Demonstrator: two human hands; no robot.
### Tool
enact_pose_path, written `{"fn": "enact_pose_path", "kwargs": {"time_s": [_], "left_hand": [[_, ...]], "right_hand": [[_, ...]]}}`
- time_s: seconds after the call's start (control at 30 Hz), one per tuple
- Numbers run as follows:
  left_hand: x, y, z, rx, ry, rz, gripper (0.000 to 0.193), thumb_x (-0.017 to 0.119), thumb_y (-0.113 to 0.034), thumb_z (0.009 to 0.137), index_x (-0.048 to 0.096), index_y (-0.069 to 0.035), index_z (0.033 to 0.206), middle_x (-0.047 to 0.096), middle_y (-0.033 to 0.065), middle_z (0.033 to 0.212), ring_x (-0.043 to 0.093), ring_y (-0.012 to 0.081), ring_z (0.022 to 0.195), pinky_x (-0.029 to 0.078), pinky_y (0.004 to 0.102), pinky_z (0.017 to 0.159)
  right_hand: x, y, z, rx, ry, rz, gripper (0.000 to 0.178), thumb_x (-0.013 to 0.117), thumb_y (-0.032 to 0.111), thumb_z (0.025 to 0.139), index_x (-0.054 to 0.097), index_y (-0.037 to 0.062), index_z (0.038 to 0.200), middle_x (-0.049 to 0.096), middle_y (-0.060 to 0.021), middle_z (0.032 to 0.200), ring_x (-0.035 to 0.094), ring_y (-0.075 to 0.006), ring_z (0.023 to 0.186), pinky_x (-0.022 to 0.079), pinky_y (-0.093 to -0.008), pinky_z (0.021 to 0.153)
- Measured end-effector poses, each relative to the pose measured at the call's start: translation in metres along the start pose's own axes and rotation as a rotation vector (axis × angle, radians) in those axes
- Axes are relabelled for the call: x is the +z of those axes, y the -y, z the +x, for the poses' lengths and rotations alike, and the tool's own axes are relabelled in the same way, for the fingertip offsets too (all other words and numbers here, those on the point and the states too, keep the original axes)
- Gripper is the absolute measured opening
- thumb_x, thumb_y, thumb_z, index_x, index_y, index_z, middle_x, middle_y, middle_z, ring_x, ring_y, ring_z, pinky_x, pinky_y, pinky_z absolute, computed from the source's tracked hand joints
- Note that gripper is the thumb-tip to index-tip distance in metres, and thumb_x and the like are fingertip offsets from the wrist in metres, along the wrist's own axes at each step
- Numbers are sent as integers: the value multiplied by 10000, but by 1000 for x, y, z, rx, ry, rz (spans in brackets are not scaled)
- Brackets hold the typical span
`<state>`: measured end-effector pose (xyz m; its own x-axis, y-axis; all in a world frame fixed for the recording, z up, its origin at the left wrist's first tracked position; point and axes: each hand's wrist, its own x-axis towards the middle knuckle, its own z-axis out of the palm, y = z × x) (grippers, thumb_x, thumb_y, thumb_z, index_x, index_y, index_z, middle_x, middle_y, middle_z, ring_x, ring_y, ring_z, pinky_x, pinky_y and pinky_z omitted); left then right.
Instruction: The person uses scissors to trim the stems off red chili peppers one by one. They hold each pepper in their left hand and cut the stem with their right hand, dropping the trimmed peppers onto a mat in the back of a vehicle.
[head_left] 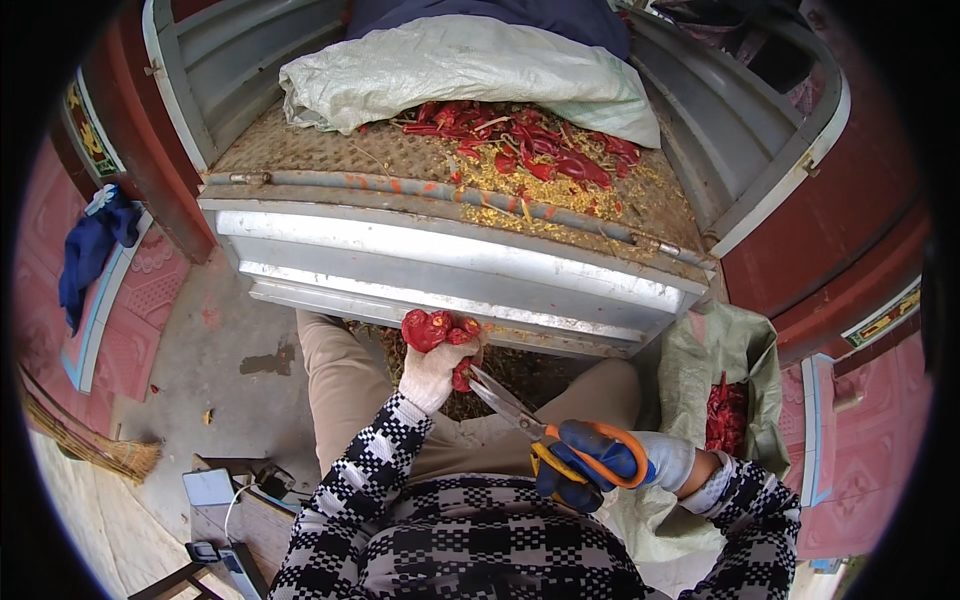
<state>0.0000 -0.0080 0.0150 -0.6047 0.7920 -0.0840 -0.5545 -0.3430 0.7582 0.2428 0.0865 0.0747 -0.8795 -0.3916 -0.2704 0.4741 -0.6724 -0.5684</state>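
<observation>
Several red peppers point(427, 330) are bunched in your white-gloved left hand point(430, 376), its grip closed round them, near the low edge of the silver panel point(440, 272). Your right hand point(610, 460), in a blue and white glove, has its grip wrapped round the handles of the scissors point(508, 404). The blades point up at the peppers, but I can't quite tell if they touch. Loose red chillies point(575, 166) lie on the rusty bed point(310, 152).
</observation>
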Motion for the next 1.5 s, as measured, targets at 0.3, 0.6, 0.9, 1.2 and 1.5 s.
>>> {"fn": "enact_pose_path", "kwargs": {"time_s": [0.3,0.6,0.9,1.2,1.5], "left_hand": [[-14,3,-4,-197,144,-368,192,584,0,762,556,15,951,625,111,859,604,211,722,510,320,645],[10,-1,-6,-308,168,-551,88,548,-91,787,586,-20,824,468,36,554,421,170,453,353,314,475],[33,-13,-2,-168,48,-472,112,513,-135,863,557,-32,852,401,31,484,291,143,343,261,291,371],[31,-6,1,-191,-279,-380,84,526,-131,877,562,-54,882,470,28,576,390,151,421,274,280,398],[-1,18,-3,-280,-153,-387,98,514,-150,924,538,-76,865,423,7,517,346,119,367,244,260,366]], "right_hand": [[4,5,12,0,-140,-184,680,616,581,866,619,-57,1102,617,-57,732,554,-91,567,436,-202,500],[7,-17,30,-109,-311,-308,661,444,606,950,621,-30,977,535,6,657,461,-68,519,343,-214,453],[3,-39,56,-338,-631,-698,219,680,176,873,609,1,986,617,-39,780,603,-161,673,476,-322,600],[-7,-24,71,-571,-1186,-1746,439,821,372,671,617,41,874,617,-130,642,617,-351,559,497,-377,561],[25,20,54,-454,-1045,-1183,244,723,204,812,602,20,919,626,-94,668,616,-188,594,480,-306,545]]}}
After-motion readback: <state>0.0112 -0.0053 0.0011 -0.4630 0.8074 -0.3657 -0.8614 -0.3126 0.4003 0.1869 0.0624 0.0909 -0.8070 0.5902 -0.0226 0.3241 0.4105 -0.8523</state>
